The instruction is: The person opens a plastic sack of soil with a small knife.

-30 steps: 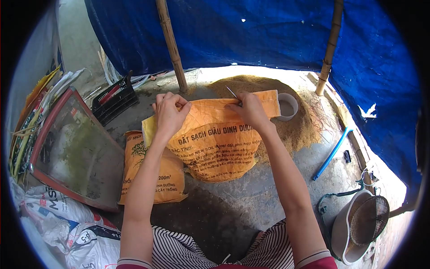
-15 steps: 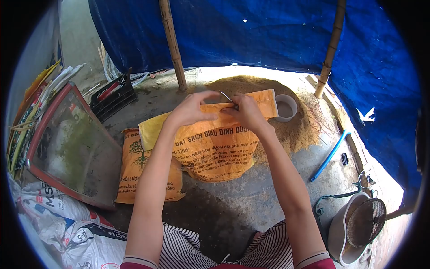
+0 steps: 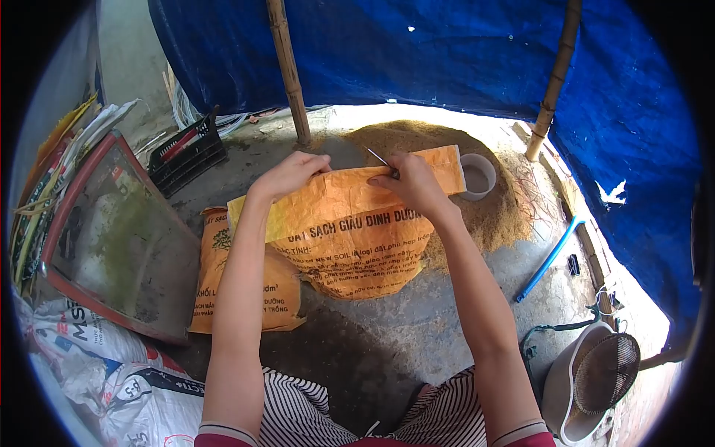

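Observation:
An orange printed soil bag [image 3: 350, 242] stands in front of me, its top edge folded over into a long flap. My left hand [image 3: 294, 175] is closed on the left part of that fold, its fingertips behind the edge. Over the right part, my right hand [image 3: 412, 180] grips a slim metal tool [image 3: 378, 158]. The tool's thin shiny end sticks out up and left past the fold; the rest is hidden in the fingers. A second orange bag [image 3: 279, 290] lies flat at the left, partly behind my left forearm.
A heap of brown grainy material [image 3: 484, 231] lies behind the bag, with a white tub [image 3: 477, 177] in it. At right are a blue pipe [image 3: 550, 261] and a bucket [image 3: 558, 387] with a sieve [image 3: 607, 372]. White sacks [image 3: 141, 402] and a red-framed panel [image 3: 123, 246] stand left.
My left hand has moved left along the fold and closed its fingers on it. The right hand, still holding the metal tool, has shifted slightly to the right.

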The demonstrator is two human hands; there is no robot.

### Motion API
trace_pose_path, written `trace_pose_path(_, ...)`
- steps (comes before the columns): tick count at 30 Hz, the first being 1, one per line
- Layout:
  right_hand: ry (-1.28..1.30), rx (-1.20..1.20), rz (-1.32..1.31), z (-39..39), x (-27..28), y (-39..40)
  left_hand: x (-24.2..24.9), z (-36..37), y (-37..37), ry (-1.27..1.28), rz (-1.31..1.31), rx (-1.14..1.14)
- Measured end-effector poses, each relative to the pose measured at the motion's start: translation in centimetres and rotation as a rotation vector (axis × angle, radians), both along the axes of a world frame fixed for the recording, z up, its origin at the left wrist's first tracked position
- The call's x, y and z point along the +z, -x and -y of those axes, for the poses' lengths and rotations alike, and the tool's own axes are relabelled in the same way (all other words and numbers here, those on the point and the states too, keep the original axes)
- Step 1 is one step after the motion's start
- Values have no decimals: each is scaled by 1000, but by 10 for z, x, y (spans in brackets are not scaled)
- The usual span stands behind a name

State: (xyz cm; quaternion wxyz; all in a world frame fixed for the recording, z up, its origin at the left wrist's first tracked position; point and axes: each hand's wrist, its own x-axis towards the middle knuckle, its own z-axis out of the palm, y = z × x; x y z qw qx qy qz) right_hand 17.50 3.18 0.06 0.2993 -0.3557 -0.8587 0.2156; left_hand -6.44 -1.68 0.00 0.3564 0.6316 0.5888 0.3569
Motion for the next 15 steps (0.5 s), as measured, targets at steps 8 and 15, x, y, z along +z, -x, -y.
trace_pose_path(8, -71, 19, -15, -2, -5, 2, -20, -10, 25, -38, 77, 43)
trace_pose_path(15, -73, -84, -40, -9, -9, 0, 0, 10, 37, -209, -229, 259)
